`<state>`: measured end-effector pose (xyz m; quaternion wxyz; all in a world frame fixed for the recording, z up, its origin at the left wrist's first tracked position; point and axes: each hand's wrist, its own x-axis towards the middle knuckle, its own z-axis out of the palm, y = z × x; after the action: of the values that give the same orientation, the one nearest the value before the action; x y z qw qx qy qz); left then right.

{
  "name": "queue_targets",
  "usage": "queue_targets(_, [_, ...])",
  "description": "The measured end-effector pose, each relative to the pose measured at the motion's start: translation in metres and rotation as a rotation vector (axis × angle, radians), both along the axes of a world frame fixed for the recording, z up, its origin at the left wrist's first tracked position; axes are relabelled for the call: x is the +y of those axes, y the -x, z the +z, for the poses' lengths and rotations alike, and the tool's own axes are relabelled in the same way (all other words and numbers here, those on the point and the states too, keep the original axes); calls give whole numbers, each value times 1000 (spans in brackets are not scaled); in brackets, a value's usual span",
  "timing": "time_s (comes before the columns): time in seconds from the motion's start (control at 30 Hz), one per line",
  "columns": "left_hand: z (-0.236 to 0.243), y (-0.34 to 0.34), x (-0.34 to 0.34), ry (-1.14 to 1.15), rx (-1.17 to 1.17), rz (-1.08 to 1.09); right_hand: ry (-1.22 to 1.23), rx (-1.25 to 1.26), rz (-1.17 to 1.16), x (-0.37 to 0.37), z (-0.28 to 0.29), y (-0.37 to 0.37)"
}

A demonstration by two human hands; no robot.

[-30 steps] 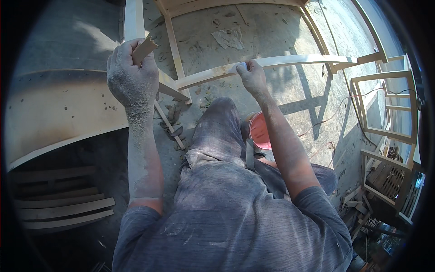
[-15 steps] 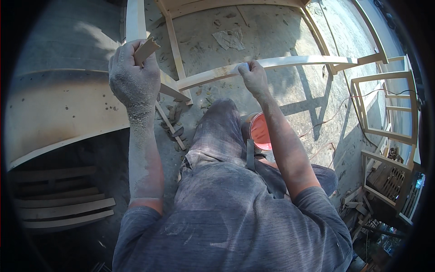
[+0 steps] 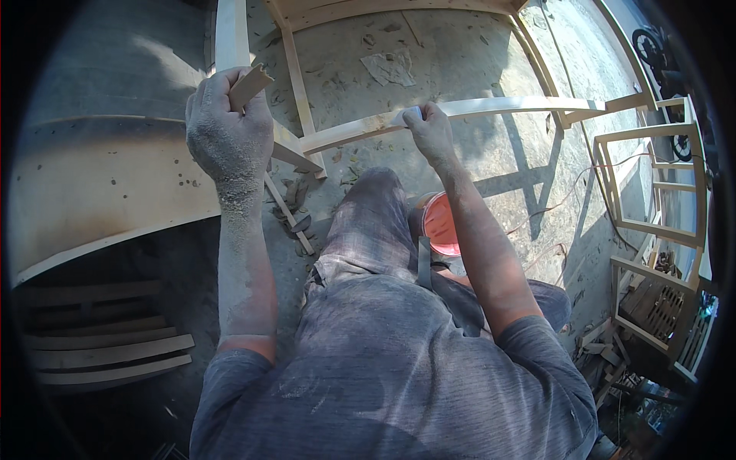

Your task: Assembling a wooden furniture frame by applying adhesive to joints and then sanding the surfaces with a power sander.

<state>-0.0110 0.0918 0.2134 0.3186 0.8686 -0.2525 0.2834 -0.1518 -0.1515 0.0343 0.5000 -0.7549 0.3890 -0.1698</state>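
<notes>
My dust-covered left hand (image 3: 228, 115) is closed round a stiff tan piece with a ragged end (image 3: 251, 87), which looks like folded sandpaper. It is beside an upright pale wooden post (image 3: 231, 34) of a frame, hiding part of it. To the right, my right hand (image 3: 429, 130) pinches a small whitish flat piece (image 3: 402, 117) against the curved wooden rail (image 3: 506, 105). What that piece is, I cannot make out. The rail meets the post's side at a joint (image 3: 300, 153) between my hands.
A curved wooden panel (image 3: 115, 188) stands at left, with several curved slats (image 3: 115, 357) below it. A red-lined bucket (image 3: 440, 222) sits by my leg. Wooden frames (image 3: 652, 224) and a motorcycle (image 3: 650, 47) are at right. A cable (image 3: 579, 175) crosses the concrete floor.
Both hands stay almost in place, the right still at the rail. A motorcycle has come into view at the far right edge.
</notes>
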Motion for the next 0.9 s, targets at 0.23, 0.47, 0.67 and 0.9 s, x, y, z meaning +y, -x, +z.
queue_targets(0.23, [-3, -3, -1, 46, -17, -8, 53, 1, 10, 1, 4, -4])
queue_targets(0.47, [-1, 0, 0, -17, 12, 22, 90, 26, 21, 0, 7, -5])
queue_targets(0.67, [-4, -3, 1, 36, -30, 13, 79, 38, 34, -2, 8, -7])
queue_targets(0.9, [-6, -6, -2, -33, -42, 56, 44, -87, 129, -15, -8, -20])
